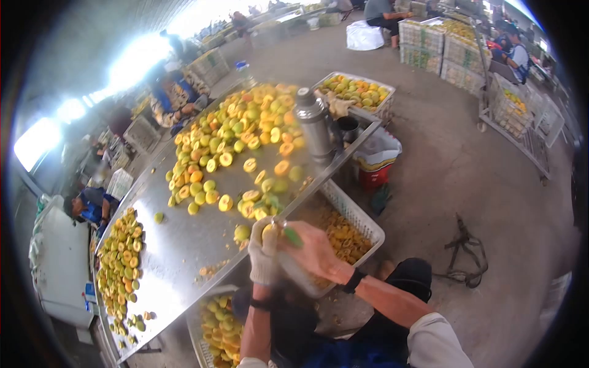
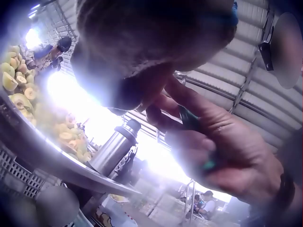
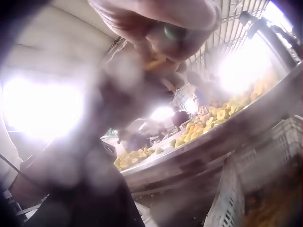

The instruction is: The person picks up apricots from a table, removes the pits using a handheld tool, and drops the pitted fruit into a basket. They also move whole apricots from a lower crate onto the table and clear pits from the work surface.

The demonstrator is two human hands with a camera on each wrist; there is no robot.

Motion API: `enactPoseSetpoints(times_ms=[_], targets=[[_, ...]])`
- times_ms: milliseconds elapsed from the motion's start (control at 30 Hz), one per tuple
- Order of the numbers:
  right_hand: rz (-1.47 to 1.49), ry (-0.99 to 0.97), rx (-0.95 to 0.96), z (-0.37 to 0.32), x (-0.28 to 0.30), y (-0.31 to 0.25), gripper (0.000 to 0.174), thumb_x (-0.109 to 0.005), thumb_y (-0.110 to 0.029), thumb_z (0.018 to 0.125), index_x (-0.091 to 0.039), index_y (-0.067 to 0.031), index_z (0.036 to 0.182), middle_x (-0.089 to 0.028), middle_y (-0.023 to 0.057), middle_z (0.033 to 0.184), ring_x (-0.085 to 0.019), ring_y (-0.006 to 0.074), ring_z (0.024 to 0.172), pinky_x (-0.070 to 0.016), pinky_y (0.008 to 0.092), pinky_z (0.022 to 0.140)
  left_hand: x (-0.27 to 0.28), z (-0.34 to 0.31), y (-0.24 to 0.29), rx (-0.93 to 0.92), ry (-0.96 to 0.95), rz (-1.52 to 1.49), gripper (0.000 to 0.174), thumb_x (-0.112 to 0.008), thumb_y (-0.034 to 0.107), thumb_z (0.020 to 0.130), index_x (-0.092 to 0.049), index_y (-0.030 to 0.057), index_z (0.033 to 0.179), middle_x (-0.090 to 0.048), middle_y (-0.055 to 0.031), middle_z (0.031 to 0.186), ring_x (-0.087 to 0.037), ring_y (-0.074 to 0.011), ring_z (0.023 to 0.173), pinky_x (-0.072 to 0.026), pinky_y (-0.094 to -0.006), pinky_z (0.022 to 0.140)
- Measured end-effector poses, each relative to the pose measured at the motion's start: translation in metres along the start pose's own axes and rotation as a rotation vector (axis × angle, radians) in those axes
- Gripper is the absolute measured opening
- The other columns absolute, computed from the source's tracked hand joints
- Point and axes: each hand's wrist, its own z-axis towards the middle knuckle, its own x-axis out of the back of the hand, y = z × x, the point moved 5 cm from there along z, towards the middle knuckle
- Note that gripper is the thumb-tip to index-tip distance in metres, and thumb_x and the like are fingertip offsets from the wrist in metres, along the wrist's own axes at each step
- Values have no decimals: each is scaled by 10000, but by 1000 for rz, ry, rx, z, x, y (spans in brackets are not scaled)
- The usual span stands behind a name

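Note:
At the near edge of the metal table [image 1: 165, 248], my left hand [image 1: 264, 254], in a pale knit glove, holds a yellow peach [image 1: 268, 229]. My bare right hand [image 1: 316, 250] meets it there, gripping a small tool by its green handle [image 1: 293, 237]. A bit of metal shows at the fingertips in the left wrist view, where the green handle [image 2: 189, 119] lies under the right fingers; the tool's working end is mostly hidden. Orange flesh [image 3: 155, 63] shows below the right fingers in the right wrist view. Halved peaches [image 1: 251, 196] lie just beyond the hands.
A large peach pile [image 1: 239, 122] and a steel flask [image 1: 316, 126] occupy the table's far side; another pile [image 1: 119, 264] is at left. Below the edge stand a crate of orange scraps [image 1: 346, 239] and a crate of peaches [image 1: 221, 325]. Straps [image 1: 466, 251] lie on the floor.

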Motion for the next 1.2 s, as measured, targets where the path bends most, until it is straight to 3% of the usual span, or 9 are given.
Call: enactPoseSetpoints(times_ms=[200, 300, 500, 600, 667, 800, 867, 967, 1200], targets=[[-20, -13, -35, 10, 11, -2, 388, -858, -209, 887, -694, -33, 1191, -707, 169, 1086, -711, 383, 1010, -571, 439, 844, -11, -4, 2, -91, 67, 64, 613, -353, 522, 1157, -650, -6, 1251, -693, -83, 1100, -648, -159, 981, -542, -338, 866], [54, -4, 7, 7, 6, -2, 337, -829, -217, 916, -693, -52, 1177, -707, 157, 1087, -711, 388, 984, -572, 447, 815, -7, 0, -21, -132, 99, 12, 636, -395, 584, 1138, -649, 14, 1259, -713, -73, 1109, -665, -153, 1029, -552, -312, 896], [50, -146, 119, -2, -6, -38, 251, -758, -110, 945, -664, -57, 1172, -678, 155, 1046, -693, 404, 938, -577, 479, 798, 29, -3, -31, 133, 274, -424, 628, -334, 565, 1159, -670, 37, 1218, -670, -31, 1013, -626, -155, 923, -533, -311, 864], [88, -177, 110, -1, -7, -50, 202, -757, -127, 941, -657, -59, 1103, -673, 160, 1022, -690, 401, 932, -567, 486, 757, 75, -23, 27, 16, 573, -140, 584, -359, 521, 1164, -669, 32, 1236, -656, -63, 1106, -617, -179, 1011, -525, -330, 907], [-89, -290, 63, -1, -7, -33, 178, -739, -108, 924, -643, -38, 1057, -677, 180, 1005, -699, 403, 929, -568, 483, 738, 126, -45, 42, -86, 546, 239, 570, -379, 502, 1160, -664, 25, 1283, -652, -85, 1179, -616, -203, 1065, -520, -339, 932], [-549, -449, 15, -11, 12, 16, 168, -667, -206, 978, -642, -40, 986, -687, 178, 963, -703, 417, 863, -568, 508, 726, 217, -101, 29, 57, 568, 709, 489, -491, 417, 1120, -678, 5, 1306, -680, -119, 1193, -645, -221, 1080, -525, -371, 961], [-561, -389, -25, -4, 29, 13, 138, -664, -23, 844, -619, 14, 970, -668, 230, 893, -711, 413, 814, -569, 504, 708, 266, -135, 3, 179, 524, 1069, 449, -540, 378, 1100, -686, 5, 1303, -692, -132, 1190, -659, -232, 1078, -531, -381, 961], [-499, -249, -49, 4, 47, 6, 161, -700, -136, 956, -623, 4, 975, -678, 221, 896, -709, 415, 801, -565, 504, 698, 289, -171, -22, 481, 435, 1439, 414, -575, 344, 1079, -696, 11, 1295, -700, -142, 1188, -672, -248, 1073, -537, -389, 956], [-581, -382, -147, 5, 41, 2, 221, -674, -206, 1012, -598, 0, 990, -713, 212, 807, -723, 423, 789, -547, 523, 706, 245, -81, -21, 129, 406, 1033, 321, -651, 259, 1033, -731, 45, 1259, -722, -158, 1198, -708, -317, 1059, -547, -412, 950]])
